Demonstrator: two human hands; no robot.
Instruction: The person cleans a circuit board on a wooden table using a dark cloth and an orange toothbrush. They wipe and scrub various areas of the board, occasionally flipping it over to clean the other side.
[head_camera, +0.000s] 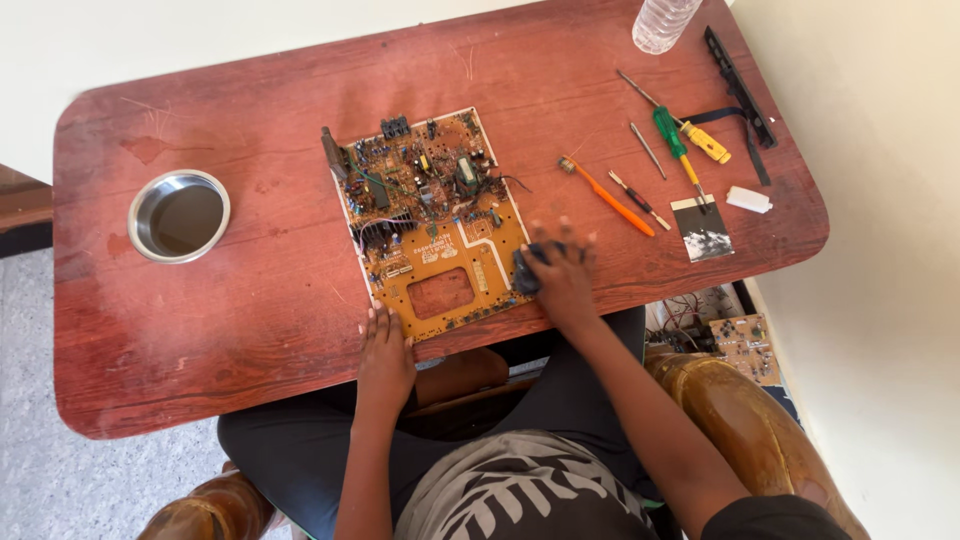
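Observation:
A large orange circuit board (440, 240) packed with components lies flat in the middle of a reddish wooden table (270, 290). My left hand (384, 355) presses its fingers on the board's near left corner, holding nothing. My right hand (562, 275) is closed on a dark cloth (528, 270) at the board's right edge; the hand looks blurred.
A metal bowl (179, 215) sits at the left. To the right lie an orange tool (610, 197), a green screwdriver (677, 145), a yellow screwdriver (700, 138), thin probes, a black strip (740, 85) and a white block (748, 199). A plastic bottle (663, 22) stands at the far edge. A smaller circuit board (745, 345) lies below the table.

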